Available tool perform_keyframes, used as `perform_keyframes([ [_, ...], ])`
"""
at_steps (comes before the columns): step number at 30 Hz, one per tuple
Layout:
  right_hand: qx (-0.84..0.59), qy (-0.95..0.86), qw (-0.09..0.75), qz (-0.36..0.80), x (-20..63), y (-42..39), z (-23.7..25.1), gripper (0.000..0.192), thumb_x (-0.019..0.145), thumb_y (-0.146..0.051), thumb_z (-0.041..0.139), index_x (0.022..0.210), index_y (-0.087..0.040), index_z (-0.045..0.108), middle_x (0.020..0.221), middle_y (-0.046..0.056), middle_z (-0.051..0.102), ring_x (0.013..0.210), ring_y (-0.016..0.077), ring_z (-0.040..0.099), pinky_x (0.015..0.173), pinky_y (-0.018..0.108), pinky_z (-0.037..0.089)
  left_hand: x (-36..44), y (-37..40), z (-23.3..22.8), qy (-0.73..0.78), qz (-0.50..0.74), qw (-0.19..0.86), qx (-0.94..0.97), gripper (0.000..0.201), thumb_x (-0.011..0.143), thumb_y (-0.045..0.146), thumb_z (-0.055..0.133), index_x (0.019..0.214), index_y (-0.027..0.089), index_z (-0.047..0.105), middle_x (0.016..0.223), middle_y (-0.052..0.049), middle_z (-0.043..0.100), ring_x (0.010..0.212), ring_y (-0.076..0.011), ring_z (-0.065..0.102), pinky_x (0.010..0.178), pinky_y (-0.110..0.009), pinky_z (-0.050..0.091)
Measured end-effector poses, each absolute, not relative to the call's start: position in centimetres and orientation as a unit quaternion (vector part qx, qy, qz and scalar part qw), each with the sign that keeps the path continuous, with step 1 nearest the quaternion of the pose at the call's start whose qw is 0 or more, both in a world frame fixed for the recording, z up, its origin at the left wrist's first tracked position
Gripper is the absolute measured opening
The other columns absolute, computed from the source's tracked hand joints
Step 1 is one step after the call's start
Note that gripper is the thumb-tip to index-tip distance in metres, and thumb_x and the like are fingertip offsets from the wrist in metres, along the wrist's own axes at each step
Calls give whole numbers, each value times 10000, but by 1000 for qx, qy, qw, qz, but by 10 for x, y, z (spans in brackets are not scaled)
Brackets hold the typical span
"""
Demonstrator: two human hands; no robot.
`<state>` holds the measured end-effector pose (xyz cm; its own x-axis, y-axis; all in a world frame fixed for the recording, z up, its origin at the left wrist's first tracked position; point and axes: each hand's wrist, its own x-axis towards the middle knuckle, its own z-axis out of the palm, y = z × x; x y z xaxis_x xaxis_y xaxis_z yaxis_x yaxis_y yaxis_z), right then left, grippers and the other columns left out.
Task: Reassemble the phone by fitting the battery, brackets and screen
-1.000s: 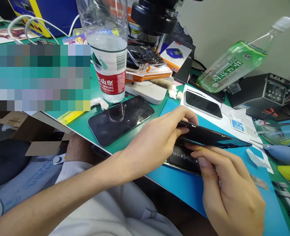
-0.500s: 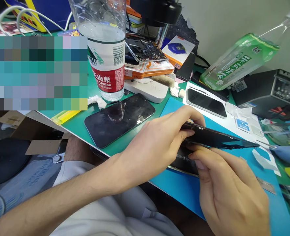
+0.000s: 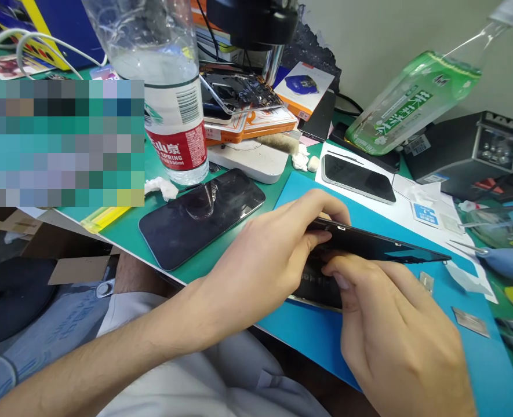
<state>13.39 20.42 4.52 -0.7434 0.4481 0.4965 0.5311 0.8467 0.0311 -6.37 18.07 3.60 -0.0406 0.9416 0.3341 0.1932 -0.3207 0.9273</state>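
Observation:
My left hand (image 3: 273, 255) pinches the left end of a dark phone screen (image 3: 369, 242) between thumb and fingers, holding it tilted up on edge. Under it lies the opened phone body (image 3: 319, 288), its black battery with white print facing up. My right hand (image 3: 401, 327) is bent closed at the gap between screen and body, the fingertips pressed together near the battery. What those fingertips grip, if anything, is hidden. The phone rests on a blue mat (image 3: 451, 324).
A dark phone (image 3: 202, 220) lies left of the hands, a water bottle (image 3: 180, 127) behind it. Beyond the mat, another phone (image 3: 359, 178) sits on white paper. Small metal plates (image 3: 470, 322) lie to the right, near a blue-handled tool (image 3: 506, 267). A green-labelled bottle (image 3: 417, 101) leans at the back.
The whole view has shifted slightly left. My right fingers have moved a little deeper under the screen. The left hand keeps its hold on the raised screen.

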Motion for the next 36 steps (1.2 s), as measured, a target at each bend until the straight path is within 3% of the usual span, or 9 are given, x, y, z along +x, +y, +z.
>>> perform_keyframes([
  [9, -361, -869, 339, 10, 151, 197, 38, 173, 1079, -115, 574, 1169, -211, 688, 1147, 73, 752, 1043, 220, 687, 953, 376, 503, -62, 182, 36, 477, 543, 336, 604, 272, 1081, 35, 534, 1197, 262, 630, 1153, 33, 714, 1030, -114, 684, 918, -203, 534],
  [16, -270, -920, 280, -44, 140, 203, 47, 207, 1029, -20, 549, 1118, -180, 645, 1107, 81, 781, 1011, 224, 654, 890, 375, 490, -61, 182, 35, 493, 530, 338, 601, 241, 1092, 93, 534, 1206, 279, 635, 1155, 20, 719, 1047, -141, 696, 938, -237, 543],
  [25, -301, -905, 299, 33, 149, 192, 53, 234, 1028, -16, 537, 1083, -201, 670, 1052, 37, 802, 996, 187, 695, 932, 358, 539, -59, 179, 33, 537, 497, 345, 588, 169, 1105, 190, 554, 1216, 294, 627, 1117, 27, 718, 998, -153, 677, 887, -258, 512],
  [29, -339, -845, 410, 48, 172, 193, 55, 245, 1027, -39, 585, 1153, -228, 677, 1181, 41, 803, 1080, 193, 723, 955, 374, 570, -59, 178, 34, 557, 483, 348, 579, 143, 1107, 224, 557, 1222, 284, 617, 1082, 20, 716, 957, -164, 674, 844, -268, 502],
  [32, -380, -791, 477, 36, 193, 197, 59, 204, 1040, -66, 592, 1129, -227, 678, 1108, 40, 792, 1056, 196, 749, 942, 370, 577, -59, 179, 34, 563, 479, 343, 579, 145, 1100, 226, 558, 1226, 274, 612, 1069, 13, 711, 936, -170, 663, 827, -273, 487],
  [36, -374, -833, 406, 10, 206, 202, 55, 160, 1050, -103, 596, 1090, -231, 684, 1116, 35, 801, 1068, 204, 736, 959, 372, 569, -59, 180, 34, 571, 479, 347, 570, 153, 1099, 255, 574, 1244, 287, 613, 1089, 18, 711, 970, -174, 659, 810, -270, 469],
])
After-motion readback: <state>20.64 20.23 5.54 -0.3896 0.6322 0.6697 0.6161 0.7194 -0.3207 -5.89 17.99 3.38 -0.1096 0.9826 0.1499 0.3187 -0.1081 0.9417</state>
